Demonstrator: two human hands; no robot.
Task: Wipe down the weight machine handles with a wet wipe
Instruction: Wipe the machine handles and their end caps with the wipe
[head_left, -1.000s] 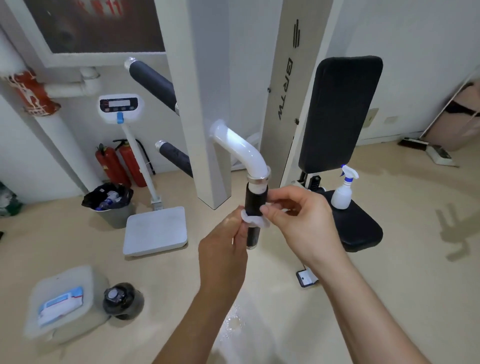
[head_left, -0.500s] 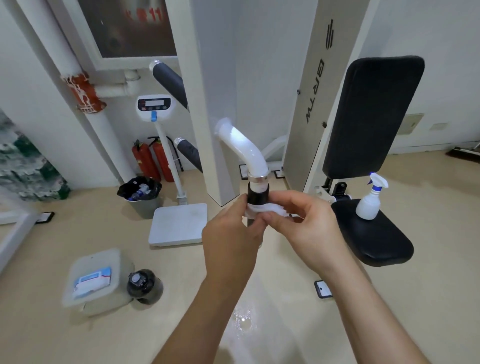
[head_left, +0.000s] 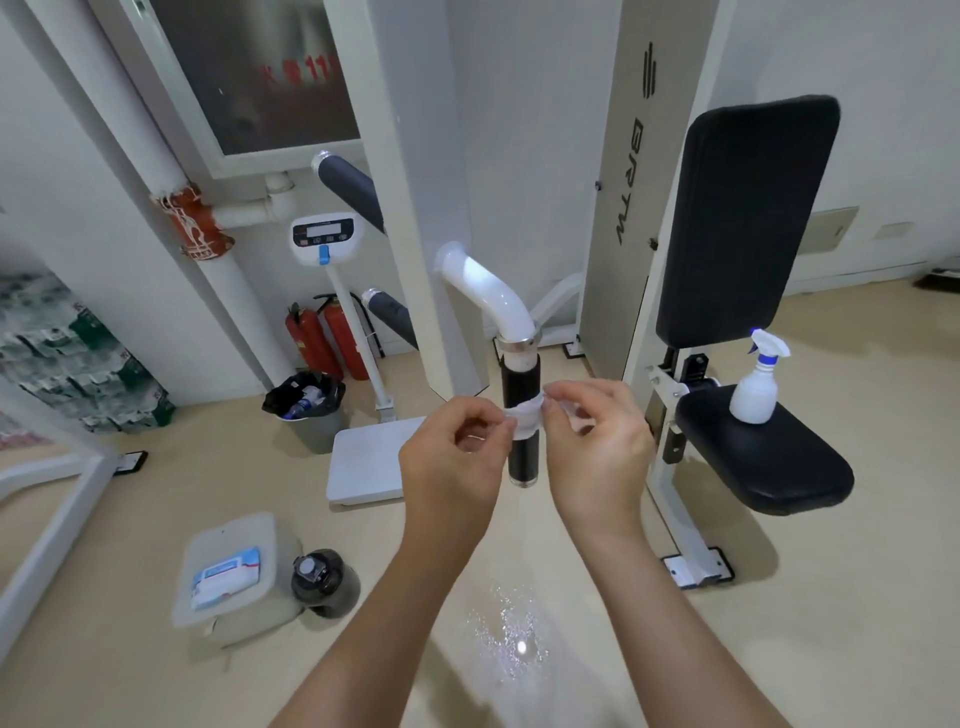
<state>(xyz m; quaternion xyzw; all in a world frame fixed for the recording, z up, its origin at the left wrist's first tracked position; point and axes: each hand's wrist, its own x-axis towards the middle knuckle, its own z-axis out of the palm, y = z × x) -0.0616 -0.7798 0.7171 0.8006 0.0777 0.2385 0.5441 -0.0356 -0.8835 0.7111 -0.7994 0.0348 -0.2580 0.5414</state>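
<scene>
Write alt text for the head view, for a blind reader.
The left hand and right hand each pinch an end of a white wipe wrapped round the machine's upright black handle. A spray bottle stands on the black seat at right; a box with a wipe pack sits on the floor at left.

The white upright panel (head_left: 623, 156) of the weight machine carries grey letters, turned sideways, which read about as "BRTW", under a small logo of bars. Behind the glass door (head_left: 249, 78) on the wall stand red digits, "11" (the rest is blurred). The label on the wipes pack (head_left: 224, 577) is too blurred to read.
</scene>
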